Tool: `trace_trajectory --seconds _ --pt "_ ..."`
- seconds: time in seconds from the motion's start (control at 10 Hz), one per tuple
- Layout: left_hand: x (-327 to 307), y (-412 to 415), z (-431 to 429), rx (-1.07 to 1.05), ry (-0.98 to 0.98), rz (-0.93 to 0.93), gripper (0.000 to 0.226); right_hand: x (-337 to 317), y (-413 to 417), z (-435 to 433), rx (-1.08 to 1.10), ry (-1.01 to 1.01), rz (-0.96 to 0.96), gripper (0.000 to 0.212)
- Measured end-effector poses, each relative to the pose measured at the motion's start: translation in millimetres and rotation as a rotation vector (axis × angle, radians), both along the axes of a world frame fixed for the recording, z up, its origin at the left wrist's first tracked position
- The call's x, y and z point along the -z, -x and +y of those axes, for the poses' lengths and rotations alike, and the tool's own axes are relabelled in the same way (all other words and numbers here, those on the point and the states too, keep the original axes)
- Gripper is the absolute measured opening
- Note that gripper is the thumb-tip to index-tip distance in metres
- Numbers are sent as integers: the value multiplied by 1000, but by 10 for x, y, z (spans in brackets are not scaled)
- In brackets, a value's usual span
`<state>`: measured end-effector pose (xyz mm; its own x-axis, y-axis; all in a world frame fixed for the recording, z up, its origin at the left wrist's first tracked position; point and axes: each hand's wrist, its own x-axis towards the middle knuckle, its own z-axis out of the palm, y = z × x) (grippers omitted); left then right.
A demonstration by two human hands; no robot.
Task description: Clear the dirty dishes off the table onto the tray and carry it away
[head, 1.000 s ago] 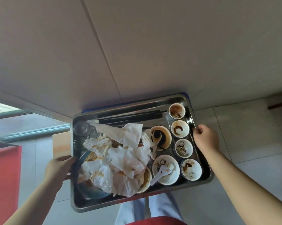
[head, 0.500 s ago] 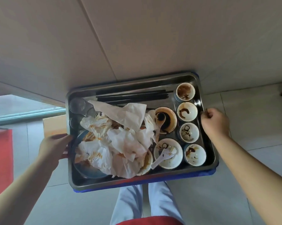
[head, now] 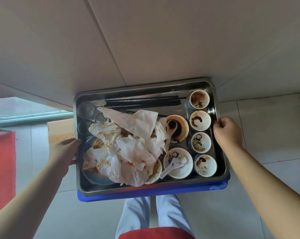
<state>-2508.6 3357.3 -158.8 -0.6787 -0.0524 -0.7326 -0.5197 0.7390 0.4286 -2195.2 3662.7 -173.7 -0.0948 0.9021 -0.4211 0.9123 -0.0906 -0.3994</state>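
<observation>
View from above, looking down at a rectangular metal tray held at waist height over a tiled floor, close in front of the person. Its long axis runs left to right, with the right end angled a little farther away. Its far long edge meets the near edge of a pale beige table; whether the two touch cannot be told. A blue layer shows under the tray's near edge. The left hand grips the left short end, thumb lying at the rim, the other fingers hidden beneath. The right hand grips the right short end, fingers curled tightly over the rim. Black chopsticks lie along the far side, parallel to the long axis. Four small bowls, smeared with brown sauce, stand in a row along the right end. Beside them are a brown-stained dish and a white bowl holding a white spoon. Crumpled, orange-stained napkins are heaped over the middle and left, partly covering a blue plate. Clear glasses sit in the far left corner. Below the tray are pale trousers and a red apron. A cardboard box shows behind the left hand.
</observation>
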Motion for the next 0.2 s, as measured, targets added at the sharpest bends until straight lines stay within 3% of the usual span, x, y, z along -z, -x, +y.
trace_trajectory --seconds 0.1,0.2 --pt "-24 7 41 -60 2 -31 30 -71 61 14 23 72 -19 21" --pt "-84 -62 73 -76 -14 -58 29 -132 91 -20 63 144 47 44"
